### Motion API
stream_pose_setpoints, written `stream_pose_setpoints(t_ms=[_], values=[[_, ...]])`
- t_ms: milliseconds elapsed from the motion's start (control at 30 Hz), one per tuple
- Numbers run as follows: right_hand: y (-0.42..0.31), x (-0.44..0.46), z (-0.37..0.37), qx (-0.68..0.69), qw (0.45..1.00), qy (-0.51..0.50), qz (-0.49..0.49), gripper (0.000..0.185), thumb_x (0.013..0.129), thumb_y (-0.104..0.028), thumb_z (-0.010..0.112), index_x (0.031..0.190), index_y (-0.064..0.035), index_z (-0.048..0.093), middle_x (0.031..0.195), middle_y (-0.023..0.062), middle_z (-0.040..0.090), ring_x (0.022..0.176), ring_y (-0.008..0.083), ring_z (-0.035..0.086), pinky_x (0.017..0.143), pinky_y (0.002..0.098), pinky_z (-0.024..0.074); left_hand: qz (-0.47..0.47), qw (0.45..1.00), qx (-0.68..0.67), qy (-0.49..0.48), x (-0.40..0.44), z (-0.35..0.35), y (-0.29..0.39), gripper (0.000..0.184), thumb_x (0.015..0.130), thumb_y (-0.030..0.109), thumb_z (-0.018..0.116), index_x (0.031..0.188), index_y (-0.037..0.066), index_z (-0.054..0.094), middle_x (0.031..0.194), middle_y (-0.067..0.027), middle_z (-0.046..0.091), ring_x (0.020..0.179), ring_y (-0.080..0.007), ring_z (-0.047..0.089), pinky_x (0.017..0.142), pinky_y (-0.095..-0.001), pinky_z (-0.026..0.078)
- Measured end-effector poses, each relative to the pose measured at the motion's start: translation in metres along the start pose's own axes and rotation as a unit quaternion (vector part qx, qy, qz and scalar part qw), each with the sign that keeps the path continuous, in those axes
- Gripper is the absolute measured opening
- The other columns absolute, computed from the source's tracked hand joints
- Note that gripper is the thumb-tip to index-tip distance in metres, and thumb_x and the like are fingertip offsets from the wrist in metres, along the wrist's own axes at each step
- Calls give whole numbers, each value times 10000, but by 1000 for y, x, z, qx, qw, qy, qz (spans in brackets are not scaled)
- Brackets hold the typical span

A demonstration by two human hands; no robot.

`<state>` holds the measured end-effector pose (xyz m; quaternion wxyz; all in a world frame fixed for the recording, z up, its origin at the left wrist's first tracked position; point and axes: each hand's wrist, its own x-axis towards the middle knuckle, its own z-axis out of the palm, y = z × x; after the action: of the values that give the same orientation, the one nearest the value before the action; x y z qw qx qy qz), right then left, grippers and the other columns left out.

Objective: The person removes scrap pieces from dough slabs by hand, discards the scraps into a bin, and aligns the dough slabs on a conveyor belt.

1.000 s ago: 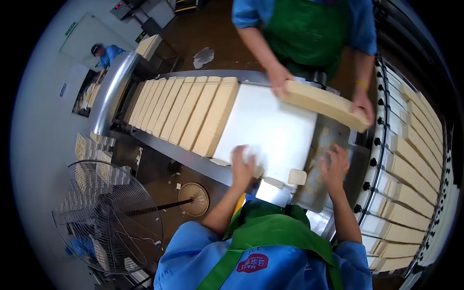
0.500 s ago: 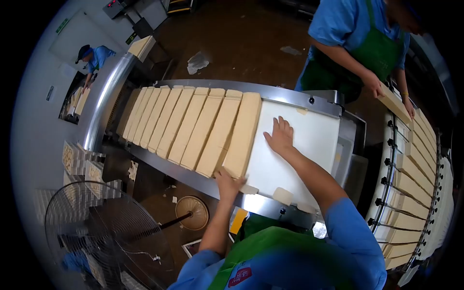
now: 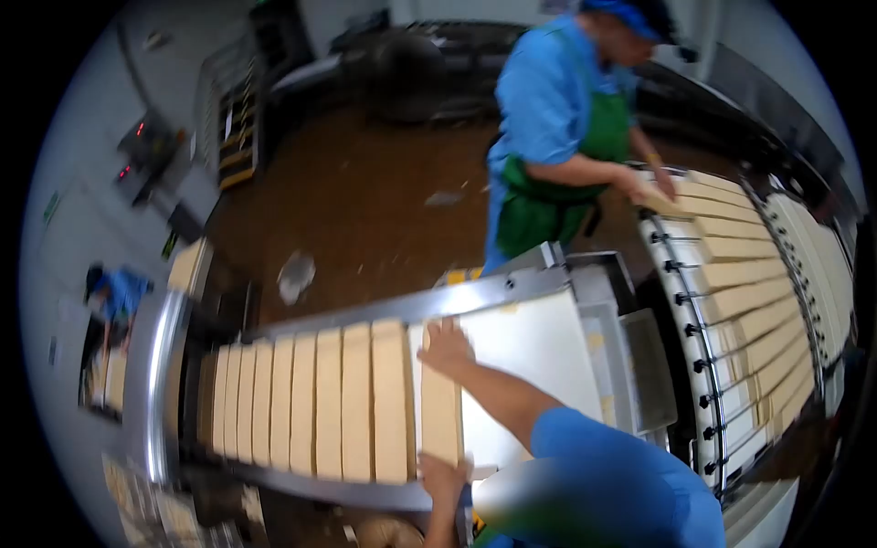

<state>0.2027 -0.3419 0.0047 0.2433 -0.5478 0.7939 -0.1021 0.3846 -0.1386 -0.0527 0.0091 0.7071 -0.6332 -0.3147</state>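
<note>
In the head view, my two hands grasp one pale block (image 3: pixel 441 416) that lies crosswise on a white belt (image 3: pixel 539 356), its long side running away from me. My right hand (image 3: pixel 448 347) straddles the far end, fingers bent over it; my left hand (image 3: pixel 443 475), slightly blurred, clasps the near end. Just left of the block, across a narrow gap, stands a row of blocks (image 3: pixel 329 402): I count nine, side by side. To the right, two trays (image 3: pixel 644 365) sit past the belt's end. Beyond them, one co-worker (image 3: pixel 553 119) has both hands on a block at a second belt (image 3: pixel 671 242), whose blocks overlap too much to count. One more person (image 3: pixel 123 288) stands far left.
</note>
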Motion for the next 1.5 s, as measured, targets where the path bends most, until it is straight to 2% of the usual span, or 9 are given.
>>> stream_pose_setpoints(t_ms=[167,267,700,867,967,1033,1133,1200,1500], values=[[91,-53,-53,47,981,70,175,838,708,-477,685,1375,-80,368,1413,222,317,1283,399,391,1034,442,380,107,994,-31,-22,-12,4,28,849,652,508,757,1154,0,298,1124,-283,423,937,-452,561,793,-519,486],[147,-67,-70,-57,975,37,213,941,777,-583,605,1442,-5,275,1528,130,214,1438,369,2,931,524,372,190,981,-34,-9,-23,23,63,806,671,501,767,1114,4,313,1082,-296,428,851,-481,568,759,-526,489],[406,-364,-167,232,743,494,388,843,714,-393,687,1338,4,282,1324,273,313,1143,454,468,960,478,431,538,834,-77,-94,-164,81,247,752,722,67,734,1350,16,324,1304,-302,294,1133,-473,410,975,-470,379],[527,-540,-177,254,644,485,534,846,712,-428,686,1301,64,330,1244,282,388,1021,430,563,739,467,560,757,647,-45,-76,-247,140,285,711,720,149,767,1341,76,428,1284,-236,348,1120,-403,478,882,-428,473],[558,-614,-179,332,632,423,558,770,734,-373,665,1298,65,378,1184,281,512,891,418,633,495,472,552,896,427,-110,-58,-280,175,292,540,784,126,676,1286,121,476,1120,-190,497,877,-283,596,682,-335,530],[577,-633,-177,323,681,367,545,745,755,-430,627,1285,52,422,1228,275,506,1050,427,544,696,529,497,956,238,23,-167,-295,194,291,450,822,135,592,1259,178,499,1143,-130,477,808,-183,609,638,-247,522],[610,-637,-186,221,747,263,569,682,811,-509,512,1244,18,507,1260,244,529,1203,426,456,922,586,399,969,179,-40,-166,-318,223,295,469,830,124,626,1272,244,523,1259,-115,405,798,-185,625,643,-299,545],[624,-631,-194,142,749,214,611,663,872,-541,323,1203,-30,584,1316,193,525,1285,411,344,1058,535,168,953,222,-57,-199,-324,234,302,451,824,142,627,1253,241,529,1251,-107,412,794,-178,622,649,-296,548],[640,-633,-236,133,790,130,585,617,880,-423,340,1273,17,519,1465,216,348,1300,406,359,1069,518,204,920,283,-67,-264,-346,254,332,391,818,183,619,1200,187,539,1261,-143,431,774,-234,643,616,-303,552]])
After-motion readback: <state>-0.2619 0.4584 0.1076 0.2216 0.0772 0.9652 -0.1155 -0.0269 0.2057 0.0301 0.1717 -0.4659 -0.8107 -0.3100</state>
